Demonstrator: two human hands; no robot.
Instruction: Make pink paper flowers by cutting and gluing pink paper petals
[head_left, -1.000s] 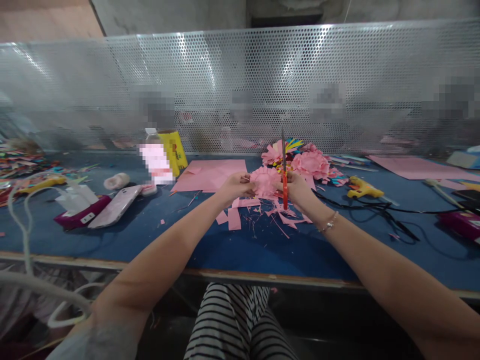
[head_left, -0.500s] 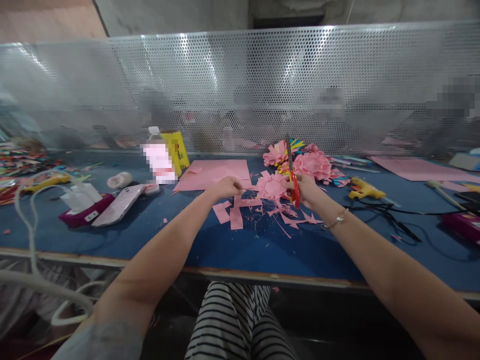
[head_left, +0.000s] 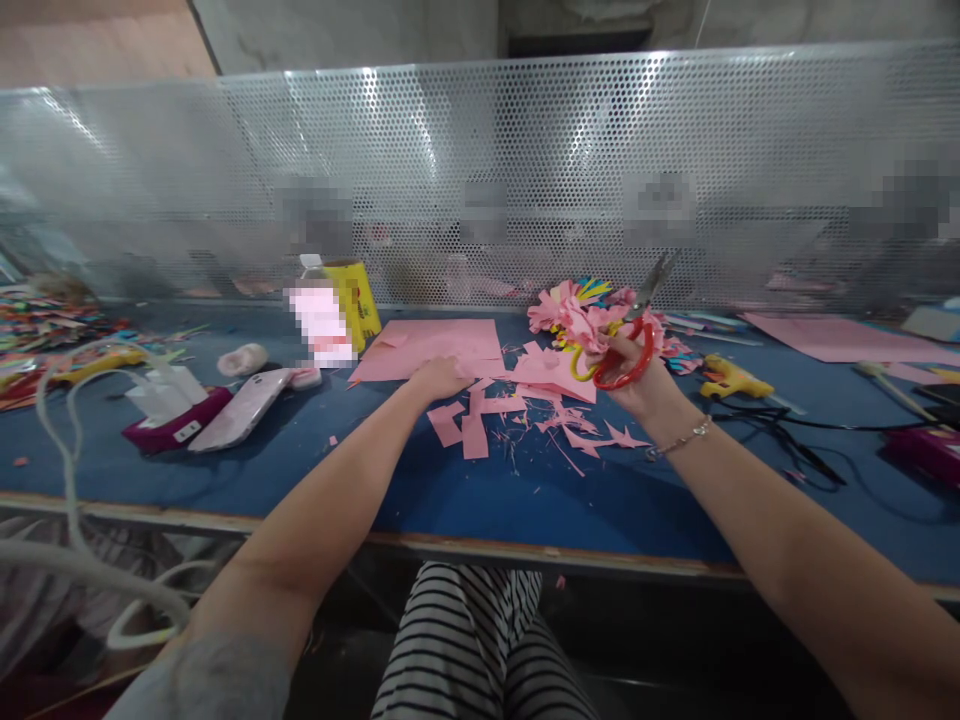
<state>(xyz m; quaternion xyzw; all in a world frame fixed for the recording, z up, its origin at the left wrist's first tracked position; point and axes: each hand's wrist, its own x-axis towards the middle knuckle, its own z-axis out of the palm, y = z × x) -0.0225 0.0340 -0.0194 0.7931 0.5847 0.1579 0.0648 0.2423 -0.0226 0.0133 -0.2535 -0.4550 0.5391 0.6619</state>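
My right hand (head_left: pixel 637 380) is closed on scissors (head_left: pixel 628 360) with red and yellow handles, blades pointing up and right. It also holds a pink paper flower (head_left: pixel 587 325) by its edge, in front of a pile of pink, yellow and blue paper flowers (head_left: pixel 551 305). My left hand (head_left: pixel 442 380) lies at the front edge of a large pink paper sheet (head_left: pixel 420 345); its fingertips are hard to make out. Between the hands is a smaller pink paper piece (head_left: pixel 555 370), with pink offcuts (head_left: pixel 475 435) in front.
On the left are a bottle (head_left: pixel 322 325), a yellow container (head_left: pixel 361 300), a phone (head_left: pixel 240 410) and a purple power strip (head_left: pixel 176 425) with white cables. A yellow glue gun (head_left: pixel 735 378) and black cable lie right. A perforated metal screen (head_left: pixel 487 130) stands behind.
The pink flower has been lifted up from the table with my right hand, and the scissors have tilted to the right. My left hand has shifted slightly left onto the sheet.
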